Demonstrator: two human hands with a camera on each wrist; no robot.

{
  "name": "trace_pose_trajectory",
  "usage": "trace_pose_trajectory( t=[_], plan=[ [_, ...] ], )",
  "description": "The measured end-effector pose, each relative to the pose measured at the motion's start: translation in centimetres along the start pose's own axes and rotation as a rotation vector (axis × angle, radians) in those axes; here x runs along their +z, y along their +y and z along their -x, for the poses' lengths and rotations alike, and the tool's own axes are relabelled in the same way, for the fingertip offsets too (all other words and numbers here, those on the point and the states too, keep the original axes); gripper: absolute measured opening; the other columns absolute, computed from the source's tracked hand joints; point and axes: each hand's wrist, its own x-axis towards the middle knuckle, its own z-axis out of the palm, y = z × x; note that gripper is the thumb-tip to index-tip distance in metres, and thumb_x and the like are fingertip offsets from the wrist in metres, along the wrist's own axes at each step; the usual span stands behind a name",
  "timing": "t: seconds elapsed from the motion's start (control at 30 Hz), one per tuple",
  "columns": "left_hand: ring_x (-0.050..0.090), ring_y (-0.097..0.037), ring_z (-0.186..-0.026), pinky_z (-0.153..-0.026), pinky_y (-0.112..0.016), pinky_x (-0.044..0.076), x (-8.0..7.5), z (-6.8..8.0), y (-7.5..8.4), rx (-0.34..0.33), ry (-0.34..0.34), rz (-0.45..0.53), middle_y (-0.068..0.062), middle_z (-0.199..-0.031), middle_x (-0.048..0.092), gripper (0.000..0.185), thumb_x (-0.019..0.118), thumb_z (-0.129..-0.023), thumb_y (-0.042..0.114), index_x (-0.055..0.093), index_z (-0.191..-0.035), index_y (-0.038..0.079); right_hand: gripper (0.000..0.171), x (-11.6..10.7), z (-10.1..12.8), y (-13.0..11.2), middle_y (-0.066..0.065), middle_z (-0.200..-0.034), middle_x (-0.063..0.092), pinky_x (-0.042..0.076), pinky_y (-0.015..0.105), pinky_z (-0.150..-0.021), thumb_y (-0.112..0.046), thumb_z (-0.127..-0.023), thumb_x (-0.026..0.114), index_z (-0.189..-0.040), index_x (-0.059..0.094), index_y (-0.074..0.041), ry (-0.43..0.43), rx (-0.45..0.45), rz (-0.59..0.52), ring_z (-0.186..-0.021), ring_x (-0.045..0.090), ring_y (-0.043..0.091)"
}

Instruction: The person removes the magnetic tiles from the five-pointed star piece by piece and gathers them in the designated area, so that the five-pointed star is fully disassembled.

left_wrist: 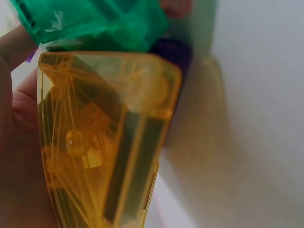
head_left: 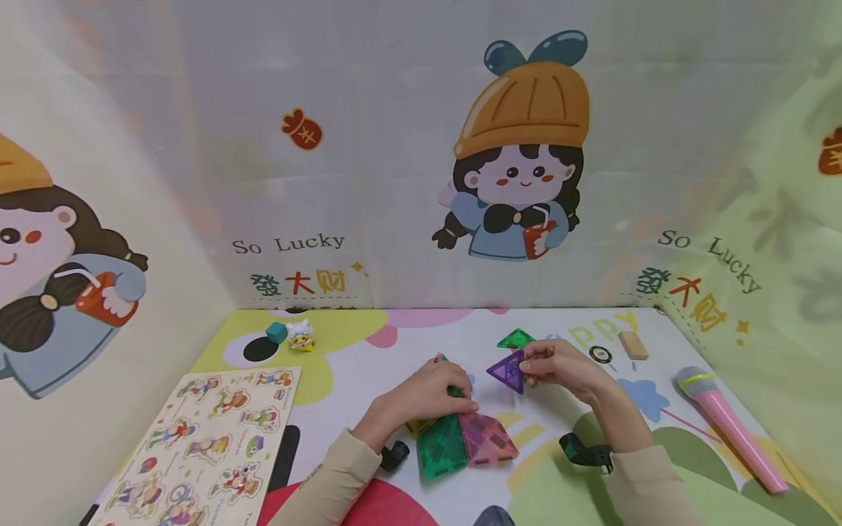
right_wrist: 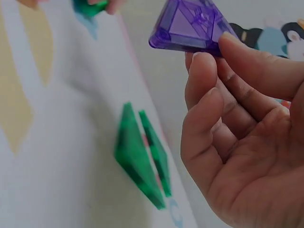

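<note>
My right hand (head_left: 562,369) pinches a purple triangular magnetic tile (head_left: 506,372) by one side, raised over the table. Its thumb and fingertips show on the tile (right_wrist: 190,26) in the right wrist view. My left hand (head_left: 427,391) curls over a cluster of joined magnetic tiles, fingers around a green part. A green tile (head_left: 442,449) and a pink tile (head_left: 488,440) spread from the cluster's near side. Close up in the left wrist view stands a yellow tile (left_wrist: 99,142), below green tiles (left_wrist: 95,23). Near the right hand lie loose green tiles (right_wrist: 137,156).
A picture puzzle board (head_left: 210,438) lies at the left, with a teal cube (head_left: 276,333) and a small figurine (head_left: 301,336) behind it. At the right are a toy microphone (head_left: 737,435), a wooden block (head_left: 633,345) and a round disc (head_left: 601,354). A printed cloth wall (head_left: 395,183) encloses the back.
</note>
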Motion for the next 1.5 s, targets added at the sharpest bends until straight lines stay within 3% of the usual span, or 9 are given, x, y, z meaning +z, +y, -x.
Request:
trace_pose_trajectory(
  t=[0.2, 0.37, 0.5, 0.8, 0.93, 1.17, 1.5],
  plan=[
    [0.055, -0.002, -0.113, -0.113, -0.057, 0.030, 0.0, 0.4, -0.1, -0.020, -0.027, -0.008, 0.018, -0.106, 0.068, 0.024, 0.068, -0.088, 0.056, 0.076, -0.080, 0.034, 0.016, -1.5, 1.2, 0.1, -0.001, -0.078, 0.064, 0.054, 0.031, -0.072, -0.019, -0.094, 0.065, -0.094, 0.061, -0.004, 0.123, 0.024, 0.034, -0.073, 0.061, 0.012],
    [0.054, -0.005, -0.118, -0.112, -0.057, 0.030, 0.2, 0.6, -0.1, -0.015, -0.037, -0.029, 0.015, -0.113, 0.068, 0.026, 0.069, -0.086, 0.059, 0.078, -0.084, 0.035, 0.020, -2.7, 2.5, 0.9, -0.001, -0.080, 0.065, 0.054, 0.030, -0.070, -0.020, -0.095, 0.065, -0.097, 0.061, -0.001, 0.180, 0.050, 0.075, -0.075, 0.062, 0.012],
    [0.054, -0.005, -0.119, -0.113, -0.057, 0.029, 0.2, 0.6, 0.0, 0.000, -0.035, -0.030, 0.015, -0.113, 0.068, 0.024, 0.070, -0.086, 0.056, 0.079, -0.086, 0.034, 0.019, -3.5, 3.5, 2.0, -0.004, -0.078, 0.064, 0.053, 0.028, -0.069, -0.022, -0.096, 0.064, -0.096, 0.061, -0.003, 0.163, 0.079, 0.076, -0.074, 0.061, 0.011],
    [0.054, -0.006, -0.119, -0.111, -0.056, 0.030, 0.0, 0.6, 0.0, -0.001, -0.032, -0.038, 0.015, -0.112, 0.068, 0.023, 0.070, -0.086, 0.055, 0.080, -0.088, 0.033, 0.018, -3.1, 4.6, 4.6, -0.003, -0.072, 0.062, 0.051, 0.022, -0.062, -0.016, -0.096, 0.062, -0.081, 0.055, -0.008, -0.013, 0.112, 0.033, -0.066, 0.060, 0.007],
    [0.054, -0.006, -0.120, -0.112, -0.058, 0.029, -0.1, 0.6, 0.1, -0.008, -0.033, -0.028, 0.015, -0.112, 0.068, 0.023, 0.071, -0.086, 0.054, 0.080, -0.087, 0.033, 0.021, -2.2, 4.6, 4.5, 0.000, -0.072, 0.065, 0.052, 0.022, -0.061, -0.015, -0.095, 0.062, -0.078, 0.053, -0.008, 0.010, 0.125, 0.047, -0.065, 0.062, 0.009],
    [0.054, -0.006, -0.121, -0.113, -0.058, 0.028, -0.2, 0.5, 0.2, -0.013, -0.035, -0.007, 0.014, -0.113, 0.069, 0.022, 0.071, -0.087, 0.052, 0.080, -0.088, 0.032, 0.022, -0.3, 4.4, 3.5, 0.000, -0.064, 0.065, 0.051, 0.023, -0.054, -0.018, -0.093, 0.064, -0.082, 0.067, 0.001, 0.047, 0.179, 0.157, -0.056, 0.060, 0.008],
    [0.055, -0.006, -0.120, -0.110, -0.058, 0.031, -0.3, 0.5, 0.3, 0.010, -0.035, -0.021, 0.012, -0.114, 0.070, 0.022, 0.070, -0.088, 0.052, 0.080, -0.089, 0.032, 0.028, 0.5, 4.7, 2.7, -0.001, -0.058, 0.061, 0.048, 0.024, -0.050, -0.020, -0.092, 0.066, -0.074, 0.067, 0.001, 0.062, 0.195, 0.295, -0.051, 0.054, 0.010]
  ],
)
